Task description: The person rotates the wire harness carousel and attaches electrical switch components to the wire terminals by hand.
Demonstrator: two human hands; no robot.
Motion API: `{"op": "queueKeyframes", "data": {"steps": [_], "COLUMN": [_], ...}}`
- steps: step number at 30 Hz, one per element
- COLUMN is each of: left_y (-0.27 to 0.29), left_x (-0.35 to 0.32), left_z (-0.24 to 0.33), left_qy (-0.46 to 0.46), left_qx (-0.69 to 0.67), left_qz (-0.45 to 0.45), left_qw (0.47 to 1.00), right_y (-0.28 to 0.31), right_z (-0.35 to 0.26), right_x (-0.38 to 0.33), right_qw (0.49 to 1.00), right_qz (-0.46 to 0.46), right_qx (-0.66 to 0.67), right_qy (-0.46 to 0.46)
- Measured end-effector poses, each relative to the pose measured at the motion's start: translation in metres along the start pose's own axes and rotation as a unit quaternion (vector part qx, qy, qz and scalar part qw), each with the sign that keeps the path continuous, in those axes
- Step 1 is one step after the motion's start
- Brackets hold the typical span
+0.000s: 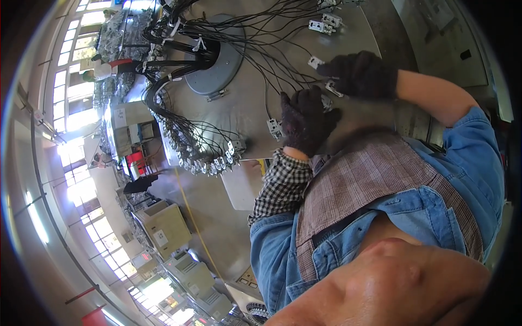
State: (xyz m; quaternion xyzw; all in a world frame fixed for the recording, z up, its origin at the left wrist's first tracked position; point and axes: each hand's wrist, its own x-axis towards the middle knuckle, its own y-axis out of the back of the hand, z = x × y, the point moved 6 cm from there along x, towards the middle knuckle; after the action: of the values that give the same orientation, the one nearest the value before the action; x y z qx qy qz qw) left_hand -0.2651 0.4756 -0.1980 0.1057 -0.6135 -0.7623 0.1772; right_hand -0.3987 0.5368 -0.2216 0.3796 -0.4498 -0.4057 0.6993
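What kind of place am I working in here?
Probably a factory floor for electrical assembly: a metal worktable strung with black cables and small white connectors, with boxy machines in rows under tall windows.

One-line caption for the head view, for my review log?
Two dark-gloved hands, left hand and right hand, rest on small white connectors wired by black cables across a grey metal worktable.

Gloved hands [308, 119] on wired connectors [274, 128]
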Motion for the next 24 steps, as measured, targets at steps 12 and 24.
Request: {"op": "queueKeyframes", "data": {"steps": [12,24], "left_y": [0.006,0.01], "left_x": [0.001,-0.012], "left_z": [-0.005,-0.022], "left_qy": [-0.014,-0.037], "left_qx": [0.025,0.035], "left_qz": [0.065,0.048], "left_qw": [0.998,0.998], "right_y": [0.004,-0.028], "right_z": [0.017,0.044], "right_x": [0.006,0.039], "right_qw": [0.709,0.906], "right_qz": [-0.397,-0.082], "right_qx": [0.567,0.403], "right_qy": [-0.136,-0.104]}}
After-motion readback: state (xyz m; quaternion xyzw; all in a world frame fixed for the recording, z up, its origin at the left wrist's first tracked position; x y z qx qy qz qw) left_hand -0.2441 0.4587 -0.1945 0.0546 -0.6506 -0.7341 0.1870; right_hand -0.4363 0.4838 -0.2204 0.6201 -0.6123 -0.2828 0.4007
